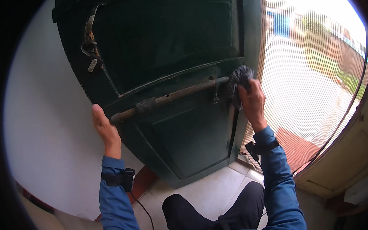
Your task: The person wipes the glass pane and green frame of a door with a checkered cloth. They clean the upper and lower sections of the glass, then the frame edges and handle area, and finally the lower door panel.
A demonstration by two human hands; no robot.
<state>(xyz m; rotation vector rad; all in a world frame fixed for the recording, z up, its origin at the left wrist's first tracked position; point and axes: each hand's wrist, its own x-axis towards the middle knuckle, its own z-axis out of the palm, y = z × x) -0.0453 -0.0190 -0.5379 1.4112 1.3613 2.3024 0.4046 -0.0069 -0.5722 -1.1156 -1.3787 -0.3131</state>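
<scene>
A dark green panelled door point(168, 32) stands before me, crossed by a long, worn metal slide bolt point(183, 91). My right hand point(253, 101) presses a dark grey fluffy cloth or duster point(239, 81) against the door at the bolt's right end. At the door's left edge, my left hand point(106, 126) rests beside the bolt's left end, thumb up; its fingers are hidden behind the edge. A bolt handle point(215, 96) hangs down near the cloth. Higher on the left, a padlock point(95, 62) hangs from a worn metal hasp point(90, 26).
A white wall point(48, 114) with a red base strip point(145, 180) lies left of the door. On the right, a ribbed screen point(293, 88) covers an opening onto a yard. Light floor tiles point(205, 189) lie below. Cables run from the devices strapped to both my forearms.
</scene>
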